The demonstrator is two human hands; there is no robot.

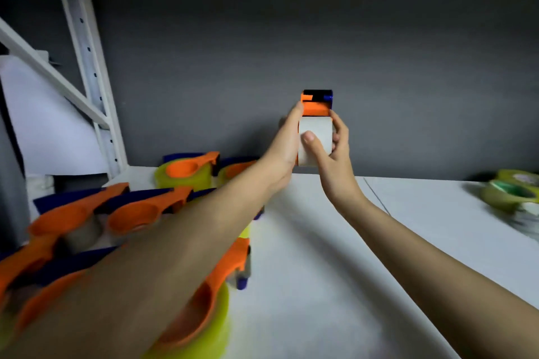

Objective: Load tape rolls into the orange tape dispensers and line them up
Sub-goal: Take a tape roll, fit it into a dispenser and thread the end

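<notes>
Both grips close on the orange dispenser [314,109] raised above the worktop [320,242]: left hand [287,140] on its side, right hand [329,151] thumbing the white roll [316,137]; the roll may unseat if that thumb slips

Two bare forearms entering from 7 and 5 o'clock, no sleeves in view, left hand [284,140], right hand [332,151], short plain nails
</notes>
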